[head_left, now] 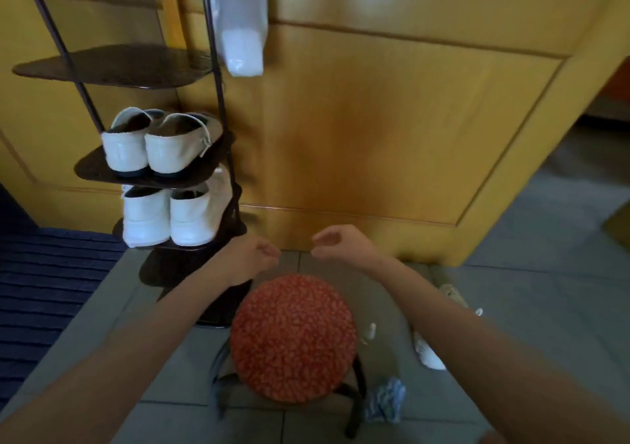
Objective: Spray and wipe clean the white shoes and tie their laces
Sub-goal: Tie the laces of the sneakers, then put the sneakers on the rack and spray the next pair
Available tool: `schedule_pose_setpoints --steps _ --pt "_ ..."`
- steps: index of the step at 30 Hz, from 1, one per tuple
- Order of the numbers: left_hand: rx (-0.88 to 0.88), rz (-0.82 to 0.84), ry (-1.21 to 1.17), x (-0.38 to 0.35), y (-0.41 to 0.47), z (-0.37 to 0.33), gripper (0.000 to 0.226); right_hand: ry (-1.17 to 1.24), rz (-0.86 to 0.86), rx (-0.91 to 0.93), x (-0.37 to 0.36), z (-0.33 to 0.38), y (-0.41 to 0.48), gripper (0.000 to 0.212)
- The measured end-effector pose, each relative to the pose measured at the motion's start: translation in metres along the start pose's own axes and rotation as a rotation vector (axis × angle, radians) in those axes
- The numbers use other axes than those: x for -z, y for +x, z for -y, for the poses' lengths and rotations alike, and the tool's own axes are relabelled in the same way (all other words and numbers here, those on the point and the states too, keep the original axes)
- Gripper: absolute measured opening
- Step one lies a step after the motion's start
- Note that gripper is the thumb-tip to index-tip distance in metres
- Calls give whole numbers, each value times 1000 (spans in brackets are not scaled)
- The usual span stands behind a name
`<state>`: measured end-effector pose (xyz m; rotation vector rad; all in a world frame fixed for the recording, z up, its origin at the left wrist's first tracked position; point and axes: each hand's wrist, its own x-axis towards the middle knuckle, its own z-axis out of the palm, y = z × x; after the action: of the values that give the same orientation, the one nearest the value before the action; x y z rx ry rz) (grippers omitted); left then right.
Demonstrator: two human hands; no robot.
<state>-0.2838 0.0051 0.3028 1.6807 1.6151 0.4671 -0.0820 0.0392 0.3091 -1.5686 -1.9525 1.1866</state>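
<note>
Head: left hand [254, 256], right hand [335, 241] fingers curled, empty; white shoes [150, 218] on rack [112, 65], leftward, untouched.

Upper white pair [160, 143]: side by side, heels toward camera, upright on middle shelf of rack [102, 65], 10 o'clock from stool [293, 338]. Lower white pair [170, 217]: on shelf just below, heels outward, touching each other. Loose white shoe [429, 355]: on floor [531, 324], 3 o'clock of stool, partly hidden; laces not discernible. Small white bottle [371, 333], possibly sprayer: on floor between stool and loose shoe. Blue cloth [385, 401]: crumpled, 5 o'clock of stool, just beside its leg.
</note>
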Motion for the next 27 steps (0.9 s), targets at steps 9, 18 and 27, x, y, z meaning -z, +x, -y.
schedule_pose_setpoints --steps 9,18,27 --pt "-19 173 136 -110 70 -89 25 243 -91 -328 100 -135 -49 12" --pt "132 254 -75 -266 143 -128 6 331 -248 -625 150 -262 -64 29" --pt "392 308 -201 -379 194 -119 57 241 -434 -728 156 -382 -53 18"
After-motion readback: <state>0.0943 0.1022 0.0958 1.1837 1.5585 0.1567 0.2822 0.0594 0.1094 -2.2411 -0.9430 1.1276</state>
